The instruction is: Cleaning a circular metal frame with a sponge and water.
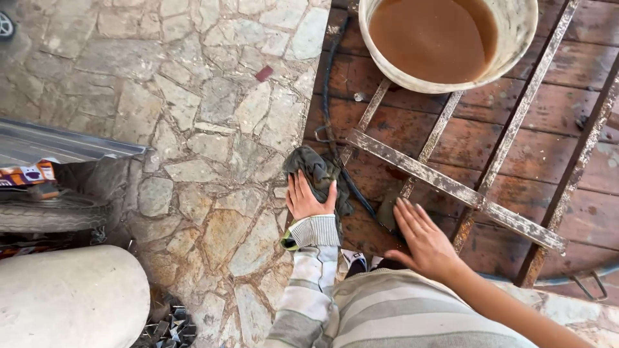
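Below the bucket (pixel 516 38), my left hand (pixel 308 200) presses flat on a rag (pixel 316 171) bunched beyond my fingers; my right hand (pixel 422 241) rests open on a dark pad (pixel 387 212), its length toward the bucket.

Left of the left hand (pixel 308 198), the stone paving (pixel 206 129) lies open as far as the tyre (pixel 55 212) and the pale boulder (pixel 71 296). Directly ahead of this hand, a grey rag (pixel 316 171) and a dark hose (pixel 332 96) block passage. Ahead of the right hand (pixel 422 241), a rusted metal frame (pixel 451 187) crosses the wooden boards (pixel 400 122); only the gaps between its bars are passable. Beyond the frame stands a bucket (pixel 516 38) of brown water.
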